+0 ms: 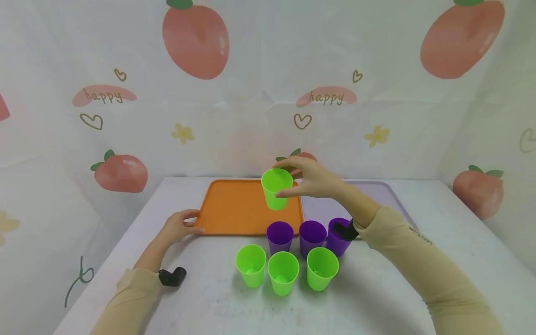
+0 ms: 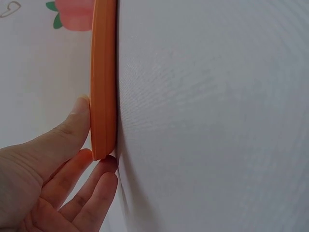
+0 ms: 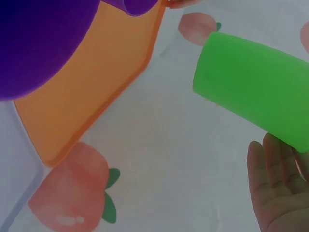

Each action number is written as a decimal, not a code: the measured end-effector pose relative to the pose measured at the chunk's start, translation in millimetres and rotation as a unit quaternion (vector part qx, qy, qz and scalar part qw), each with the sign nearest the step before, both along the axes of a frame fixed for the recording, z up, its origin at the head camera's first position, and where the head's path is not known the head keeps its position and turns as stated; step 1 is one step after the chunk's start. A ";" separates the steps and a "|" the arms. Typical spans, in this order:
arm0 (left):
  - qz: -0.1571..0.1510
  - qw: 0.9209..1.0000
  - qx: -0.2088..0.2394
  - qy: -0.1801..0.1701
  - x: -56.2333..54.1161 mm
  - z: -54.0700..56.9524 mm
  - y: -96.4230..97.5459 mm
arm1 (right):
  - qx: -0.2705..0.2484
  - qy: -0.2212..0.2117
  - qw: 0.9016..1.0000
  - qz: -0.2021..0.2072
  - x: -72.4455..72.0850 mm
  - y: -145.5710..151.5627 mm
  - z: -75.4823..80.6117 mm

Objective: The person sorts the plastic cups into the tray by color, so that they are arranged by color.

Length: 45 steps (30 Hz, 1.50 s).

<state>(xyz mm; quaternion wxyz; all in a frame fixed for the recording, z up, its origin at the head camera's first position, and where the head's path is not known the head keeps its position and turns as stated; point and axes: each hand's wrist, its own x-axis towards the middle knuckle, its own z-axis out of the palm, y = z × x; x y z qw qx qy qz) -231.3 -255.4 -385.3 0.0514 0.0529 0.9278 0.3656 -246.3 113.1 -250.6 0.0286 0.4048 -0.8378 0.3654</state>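
Observation:
My right hand (image 1: 311, 179) holds a bright green plastic cup (image 1: 273, 197) in the air above the right part of the orange tray (image 1: 234, 209); fingers and thumb are around its side. The right wrist view shows the cup (image 3: 256, 89) tilted across the picture. My left hand (image 1: 177, 227) is at the tray's left front corner, its thumb and fingers on the rim (image 2: 103, 87). Three more green cups (image 1: 283, 281) stand upright in front on the table. Just behind them are three purple cups (image 1: 279, 245), the rightmost partly covered by the right wrist's black strap.
A pale lilac tray (image 1: 378, 188) lies right of the orange one, partly behind the right forearm. White table surface (image 1: 201, 288) surrounds the trays and cups. A fruit-printed curtain (image 1: 251, 125) hangs behind the table.

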 end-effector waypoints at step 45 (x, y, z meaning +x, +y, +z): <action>0.015 0.999 -0.009 -0.033 -2.9 0.2 -0.8 | 0.095 -0.112 0.988 0.047 -41.3 -121.4 -40.7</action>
